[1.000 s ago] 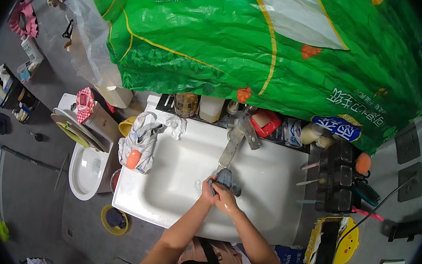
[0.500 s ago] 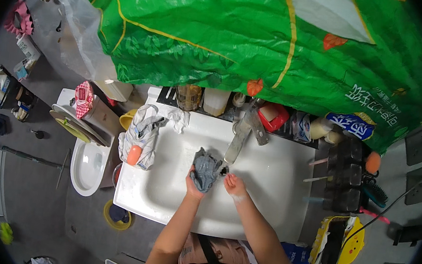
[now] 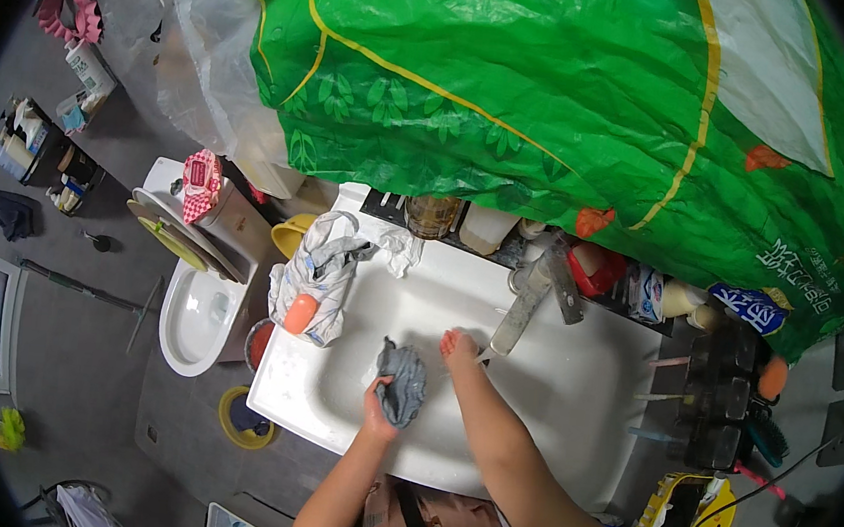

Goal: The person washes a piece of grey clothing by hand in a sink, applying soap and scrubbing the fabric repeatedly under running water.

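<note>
1. Grey cloth [image 3: 403,390]: blue-grey, crumpled, with uneven edges and darker folds; one rumpled mass, narrower at its upper end.
2. Location: over the lower left of the white basin [image 3: 554,416], about 8 o'clock from the spout of the metal tap [image 3: 529,303]. Cannot tell whether its underside touches the basin.
3. Left hand [image 3: 381,407]: grip closed on the cloth, pinching its left side, wrist toward 7 o'clock.
4. Right hand [image 3: 459,347]: bare, at 2 o'clock from the cloth and apart from it, just beside the spout. Fingers blurred; cannot tell whether that grip is spread or pressed together.
5. Hidden: left fingers mostly behind the fabric; right palm not visible. Green plastic sheet [image 3: 517,91] runs off the top edge and covers parts of the items behind the tap.
6. Axis: cloth's long axis runs roughly 11 to 5 o'clock, narrow tip toward 11.
7. Nearby: white patterned cloth bundle [image 3: 326,273] with an orange block [image 3: 299,313] on it, 10 o'clock from the grey cloth.
</note>
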`<control>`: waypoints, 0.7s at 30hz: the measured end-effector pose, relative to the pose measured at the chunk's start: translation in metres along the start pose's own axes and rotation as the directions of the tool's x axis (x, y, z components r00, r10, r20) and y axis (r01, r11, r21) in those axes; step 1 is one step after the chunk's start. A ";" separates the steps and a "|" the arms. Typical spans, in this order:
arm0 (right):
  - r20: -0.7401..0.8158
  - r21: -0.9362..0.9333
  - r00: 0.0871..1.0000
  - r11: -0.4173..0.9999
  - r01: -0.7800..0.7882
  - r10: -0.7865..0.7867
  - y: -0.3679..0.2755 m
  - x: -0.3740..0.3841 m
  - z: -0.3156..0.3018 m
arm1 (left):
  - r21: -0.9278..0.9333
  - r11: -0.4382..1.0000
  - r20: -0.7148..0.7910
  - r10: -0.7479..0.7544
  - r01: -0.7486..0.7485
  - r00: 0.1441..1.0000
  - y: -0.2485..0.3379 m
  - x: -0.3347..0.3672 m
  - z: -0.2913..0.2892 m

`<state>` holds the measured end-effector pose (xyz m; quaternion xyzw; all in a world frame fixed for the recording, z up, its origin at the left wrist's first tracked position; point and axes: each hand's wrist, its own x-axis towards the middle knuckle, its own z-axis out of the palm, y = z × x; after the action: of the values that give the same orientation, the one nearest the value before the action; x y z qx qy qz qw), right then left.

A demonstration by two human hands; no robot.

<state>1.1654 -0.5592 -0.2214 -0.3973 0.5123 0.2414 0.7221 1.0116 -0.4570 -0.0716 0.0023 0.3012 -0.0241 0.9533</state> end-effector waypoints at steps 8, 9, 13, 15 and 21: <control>0.592 -0.150 0.789 0.984 -0.094 0.166 -0.048 -0.139 -0.061 | 0.098 0.960 0.026 -0.264 0.261 0.964 -0.042 0.083 -0.010; 0.576 -0.171 0.814 0.985 0.033 0.073 -0.054 -0.134 -0.074 | 0.192 0.922 -0.040 -0.335 0.336 0.941 -0.044 0.084 0.002; 0.487 -0.106 0.848 0.950 0.295 -0.209 -0.058 -0.121 -0.101 | 0.627 0.712 -0.217 -0.230 0.316 0.949 -0.053 0.090 0.021; 0.395 0.013 0.884 0.963 0.268 -0.251 -0.043 -0.115 -0.106 | 0.910 0.413 -0.093 0.123 0.034 0.988 -0.055 0.100 0.000; 0.629 0.147 0.767 0.988 0.041 -0.126 -0.035 -0.138 -0.095 | 0.578 0.786 -0.305 -0.040 0.219 0.951 -0.072 0.086 0.004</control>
<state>1.0904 -0.6487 -0.0962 -0.2685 0.2334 0.2968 0.8862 1.0809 -0.5327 -0.1172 0.2892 0.4072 -0.1844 0.8465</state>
